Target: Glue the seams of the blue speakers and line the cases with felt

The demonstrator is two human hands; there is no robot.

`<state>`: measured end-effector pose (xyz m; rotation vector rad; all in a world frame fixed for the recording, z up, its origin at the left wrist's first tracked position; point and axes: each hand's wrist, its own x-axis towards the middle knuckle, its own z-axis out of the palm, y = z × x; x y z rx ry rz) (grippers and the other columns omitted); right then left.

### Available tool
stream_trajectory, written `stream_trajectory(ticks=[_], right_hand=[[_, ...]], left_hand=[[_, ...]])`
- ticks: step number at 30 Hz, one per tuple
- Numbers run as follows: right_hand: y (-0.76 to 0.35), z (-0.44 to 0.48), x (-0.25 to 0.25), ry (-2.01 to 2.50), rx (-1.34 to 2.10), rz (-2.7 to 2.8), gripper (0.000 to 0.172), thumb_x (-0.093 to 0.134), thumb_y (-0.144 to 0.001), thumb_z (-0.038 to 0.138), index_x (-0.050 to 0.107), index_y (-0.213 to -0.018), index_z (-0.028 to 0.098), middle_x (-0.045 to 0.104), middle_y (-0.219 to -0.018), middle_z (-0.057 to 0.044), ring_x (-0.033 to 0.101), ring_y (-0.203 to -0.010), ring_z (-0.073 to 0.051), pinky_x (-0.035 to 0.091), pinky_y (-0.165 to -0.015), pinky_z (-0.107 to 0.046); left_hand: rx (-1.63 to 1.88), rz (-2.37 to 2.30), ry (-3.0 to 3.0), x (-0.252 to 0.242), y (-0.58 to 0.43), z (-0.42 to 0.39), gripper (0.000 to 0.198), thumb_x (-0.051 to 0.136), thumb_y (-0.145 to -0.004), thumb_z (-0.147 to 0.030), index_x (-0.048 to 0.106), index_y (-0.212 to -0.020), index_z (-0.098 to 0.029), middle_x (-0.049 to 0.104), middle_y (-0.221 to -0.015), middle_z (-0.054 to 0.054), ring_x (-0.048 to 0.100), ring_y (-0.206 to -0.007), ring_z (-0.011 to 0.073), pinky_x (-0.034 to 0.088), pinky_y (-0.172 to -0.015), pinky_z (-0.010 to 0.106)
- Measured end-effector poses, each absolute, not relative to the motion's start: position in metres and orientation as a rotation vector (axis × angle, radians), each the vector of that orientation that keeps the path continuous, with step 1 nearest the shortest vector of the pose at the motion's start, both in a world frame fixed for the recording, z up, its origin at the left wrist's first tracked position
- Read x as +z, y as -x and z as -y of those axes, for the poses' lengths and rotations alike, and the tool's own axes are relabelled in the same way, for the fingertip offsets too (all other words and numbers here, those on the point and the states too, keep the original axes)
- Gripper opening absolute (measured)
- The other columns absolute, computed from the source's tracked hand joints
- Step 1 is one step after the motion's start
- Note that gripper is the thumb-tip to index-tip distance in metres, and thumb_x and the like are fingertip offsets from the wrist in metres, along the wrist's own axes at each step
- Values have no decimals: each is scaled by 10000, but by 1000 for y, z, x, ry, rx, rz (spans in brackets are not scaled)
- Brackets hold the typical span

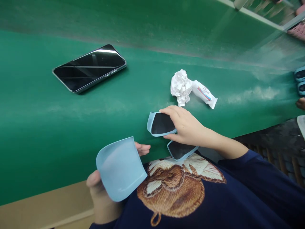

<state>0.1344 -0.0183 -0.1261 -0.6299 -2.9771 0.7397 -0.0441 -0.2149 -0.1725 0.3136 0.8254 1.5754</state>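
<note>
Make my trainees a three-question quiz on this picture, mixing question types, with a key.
1. Which of the person's hands holds the curved light-blue piece?
2. True or false: the phone lies screen up on the green table.
3. Fill in: as seen in the picture, the white tube lies to the ____ of the crumpled white wad.

Key: 1. The left hand. 2. True. 3. Right.

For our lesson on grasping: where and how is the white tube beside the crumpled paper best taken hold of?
Probably pinch the white tube across the middle of its body, coming from above. It lies on the green surface, its two long sides unobstructed. One end meets or nearly meets the crumpled paper, so that end looks crowded; the flat end points away.
</note>
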Motion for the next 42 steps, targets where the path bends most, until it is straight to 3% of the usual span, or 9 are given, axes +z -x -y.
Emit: stream_trajectory(ticks=[8,11,17,22,25,32,42], right_hand=[[-156,-7,-91,1025,465,2982,789,669,-857,416,295,-1488,127,520,-1337,-195,495,-1239,-368,421,-1040,-555],[-170,-7,-87,936,427,3026,804,669,-850,443,311,-1472,81,526,-1341,-228,494,-1246,-385,431,-1028,-561],[-196,4,-86,633,600,3185,666,659,-860,377,402,-1396,76,549,-1303,-201,534,-1169,-314,460,-1005,-495],[-205,13,-87,429,675,3348,622,644,-868,314,401,-1418,153,498,-1352,-163,459,-1272,-292,253,-1143,-620],[-205,17,-90,322,729,3391,630,675,-843,314,435,-1408,173,458,-1398,-160,413,-1324,-295,208,-1168,-612],[-204,19,-98,271,708,3432,699,723,-806,316,439,-1428,167,237,-1582,-184,223,-1456,-354,185,-1174,-611],[-203,21,-101,293,724,3439,732,755,-784,309,445,-1427,149,243,-1582,-198,220,-1463,-371,203,-1161,-636]], left_hand=[[1569,-877,-263,-168,42,214,691,650,-699,-680,739,-1099,-123,738,-1079,172,695,-1017,364,581,-893,408],[1567,-908,-255,-167,41,214,693,653,-689,-680,741,-1089,-120,739,-1072,174,696,-1009,369,587,-883,414],[1547,-906,-318,-175,44,216,692,616,-720,-671,725,-1125,-120,732,-1094,174,697,-1012,353,584,-894,403],[1540,-891,-364,-179,48,214,694,609,-733,-668,711,-1149,-122,728,-1111,171,688,-1035,357,577,-909,416],[1534,-871,-372,-180,49,214,678,605,-743,-653,705,-1153,-121,726,-1119,169,688,-1034,357,573,-917,427],[1519,-789,-464,-194,54,219,752,565,-765,-675,644,-1240,-99,695,-1186,189,661,-1091,365,546,-961,445],[1515,-809,-452,-190,54,216,755,596,-739,-681,663,-1215,-99,703,-1165,193,677,-1059,360,562,-935,431]])
